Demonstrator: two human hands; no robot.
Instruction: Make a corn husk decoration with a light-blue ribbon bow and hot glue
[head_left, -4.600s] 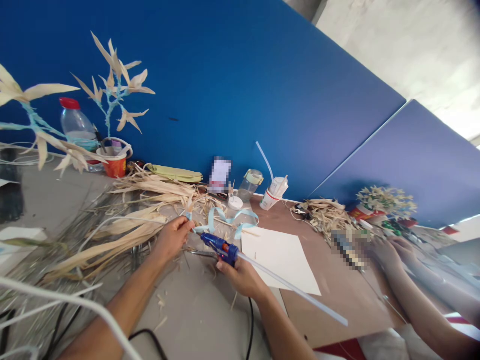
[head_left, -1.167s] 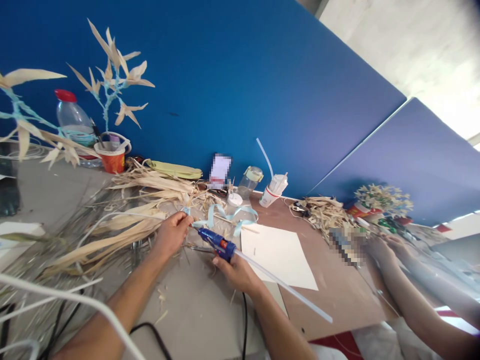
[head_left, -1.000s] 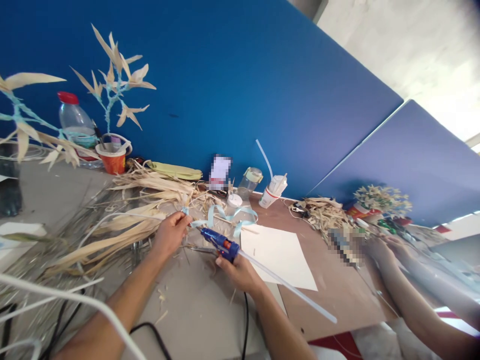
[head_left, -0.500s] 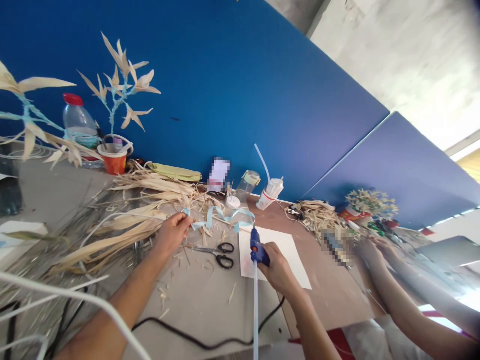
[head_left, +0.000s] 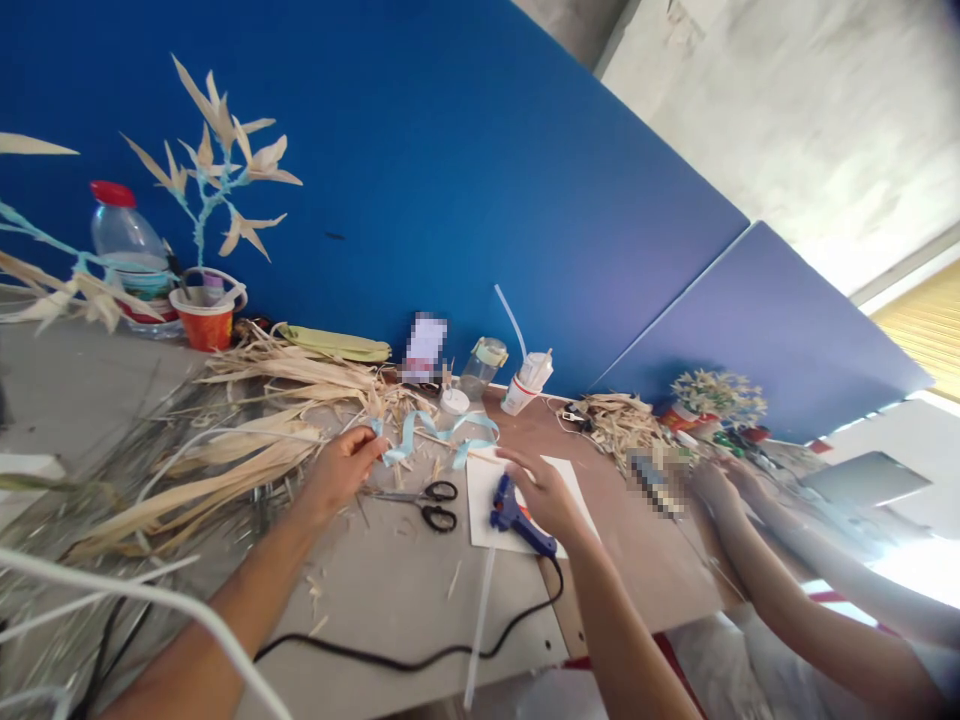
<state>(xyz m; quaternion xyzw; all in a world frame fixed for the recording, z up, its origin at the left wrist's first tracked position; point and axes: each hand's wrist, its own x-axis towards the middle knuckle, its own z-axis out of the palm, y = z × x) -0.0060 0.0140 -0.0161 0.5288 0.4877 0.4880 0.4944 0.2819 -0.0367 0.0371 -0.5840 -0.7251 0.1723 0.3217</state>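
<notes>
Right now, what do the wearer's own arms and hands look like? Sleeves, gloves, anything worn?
The left hand and right hand are bare: no gloves, no watch or bracelet, no rings that I can make out. Both forearms are uncovered to the frame edge, with no sleeve in view. At far right are another person's hands, not the wearer's.

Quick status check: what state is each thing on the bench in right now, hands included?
left hand: pinched shut on the light blue ribbon
right hand: open, fingers spread over the glue gun
glue gun: lying on the white paper, glue stick in its back
scissors: blades shut, flat on the table
water bottle: upright, red cap on
jar: upright, lidded
</notes>
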